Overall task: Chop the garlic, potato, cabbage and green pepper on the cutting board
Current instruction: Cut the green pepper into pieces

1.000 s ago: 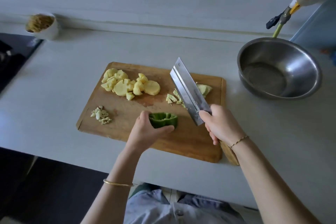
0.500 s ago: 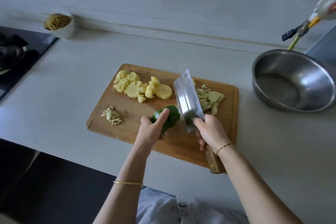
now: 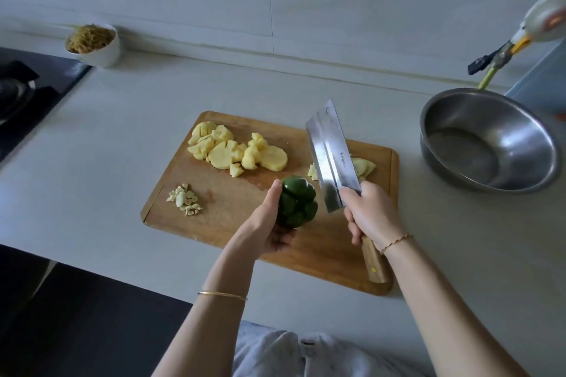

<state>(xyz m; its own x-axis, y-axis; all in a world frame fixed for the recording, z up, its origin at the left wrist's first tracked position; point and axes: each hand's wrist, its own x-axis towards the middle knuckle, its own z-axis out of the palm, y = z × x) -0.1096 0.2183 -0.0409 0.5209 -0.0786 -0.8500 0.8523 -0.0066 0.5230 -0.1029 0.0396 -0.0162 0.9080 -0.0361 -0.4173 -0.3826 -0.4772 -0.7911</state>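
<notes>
Head view, left to right. A stove (image 3: 18, 95) and a white bowl (image 3: 95, 46) of shredded food stand at the far left of the tabletop (image 3: 122, 147). The cutting board (image 3: 232, 217) lies in the middle with its long axis running left to right. Chopped garlic (image 3: 184, 199) sits at its near left and sliced potato (image 3: 235, 150) along its far edge.

The left hand (image 3: 266, 223) cups the green pepper (image 3: 297, 202) over the middle of the board. The thumb is laid up the pepper's left flank and the fingers are curled underneath, mostly hidden. The pepper stands on end, its lobed end facing the camera and its long axis roughly upright. Whether it touches the board cannot be told.

Just to its right, with a narrow gap between, is the cleaver (image 3: 332, 156). Its long axis runs from the wooden handle at the near right edge of the board away and slightly left, and the flat of the blade faces the camera. The right hand (image 3: 370, 211) wraps its fingers round the handle at the heel of the blade. Cabbage pieces (image 3: 363, 167) show partly from behind the blade. A steel bowl (image 3: 526, 144) stands at the far right, off the board.

One second ago the pepper lay on its side under the left hand, long axis left to right. Half a second ago it was tilted against the blade, and more of the cabbage was showing.
</notes>
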